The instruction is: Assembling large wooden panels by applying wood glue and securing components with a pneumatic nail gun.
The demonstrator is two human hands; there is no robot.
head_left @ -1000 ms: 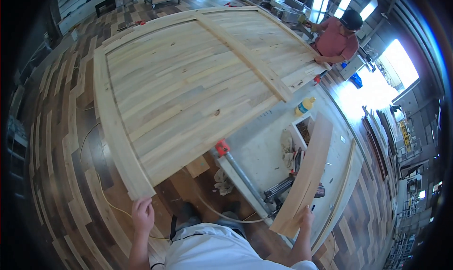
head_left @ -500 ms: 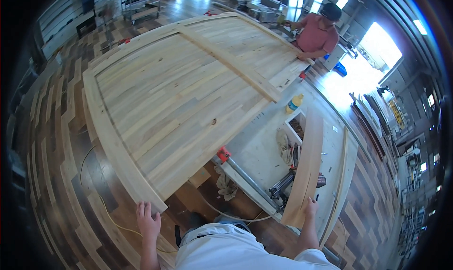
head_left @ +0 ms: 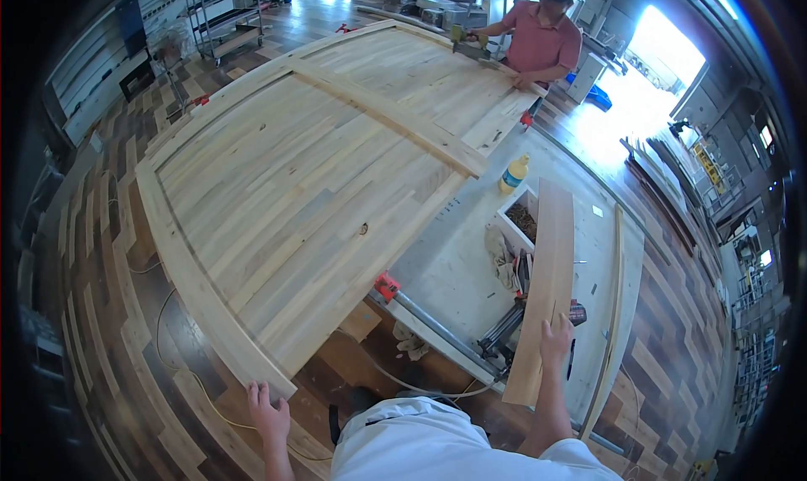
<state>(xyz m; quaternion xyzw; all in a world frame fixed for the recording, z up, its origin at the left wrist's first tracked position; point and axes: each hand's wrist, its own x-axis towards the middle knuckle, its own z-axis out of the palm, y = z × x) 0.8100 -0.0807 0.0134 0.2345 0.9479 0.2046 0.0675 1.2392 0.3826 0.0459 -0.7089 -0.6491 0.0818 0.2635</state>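
Observation:
A large pale wooden panel (head_left: 311, 187) with raised frame boards lies across the workbench. My left hand (head_left: 270, 415) is at the near end of its left frame board (head_left: 197, 266), fingers apart and fingertips at the board's edge. On the right, a loose long wooden board (head_left: 546, 262) lies lengthwise over the bench and some tools. My right hand (head_left: 555, 342) rests on that board near its right edge, with its fingers stretched forward. Partly hidden under the board are a black nail gun (head_left: 503, 330) and its battery end (head_left: 577, 313).
A red-ended bar clamp (head_left: 387, 286) grips the panel's near edge. A yellow glue bottle (head_left: 514, 174), a white box (head_left: 519, 216) and a rag (head_left: 502, 258) are on the workbench (head_left: 454, 254). A co-worker (head_left: 542, 39) holds a power tool (head_left: 468, 44) at the far corner. A yellow cord (head_left: 206, 397) crosses the floor.
My right hand has moved forward along the loose board, its fingers now further over the top. The co-worker has raised the power tool above the panel's far edge. My view has shifted slightly.

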